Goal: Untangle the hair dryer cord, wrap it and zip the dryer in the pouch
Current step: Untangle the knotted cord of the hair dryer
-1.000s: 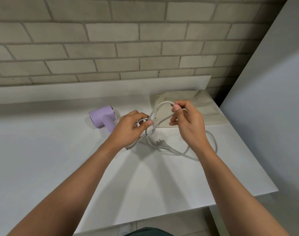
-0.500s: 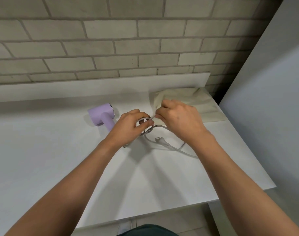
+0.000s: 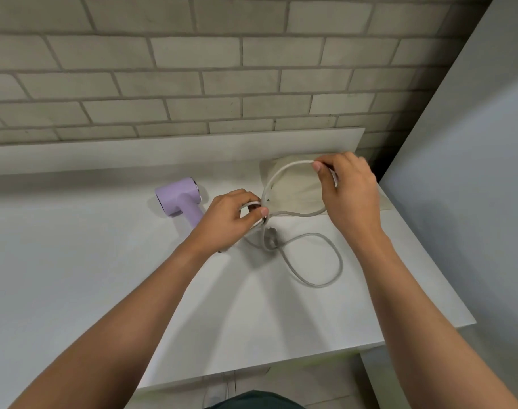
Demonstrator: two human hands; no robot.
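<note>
**Working a loop free of the dryer cord**

The left hand (image 3: 228,219) pinches the grey cord (image 3: 310,283) between thumb and curled fingers, right where several strands cross. The right hand (image 3: 349,196) pinches the top of a raised loop of the same cord, holding it up over the beige pouch (image 3: 293,190), which lies flat at the back right of the white table (image 3: 104,276). The lilac hair dryer (image 3: 179,196) lies on its side just left of the left hand, its handle running under that hand. The plug (image 3: 271,234) rests on the table just below the crossing, and another slack loop lies toward the front right.

This looks like the untangling step, with wrapping and zipping yet to come. To do it well, the left pinch should act as a fixed anchor while the right hand widens the loop rather than pulling it taut, since tension would likely cinch the crossing into a knot. The free end is the plug, so it probably has to pass back through the opened loop. Lifting the strands off the table would help show which one lies on top.
</note>
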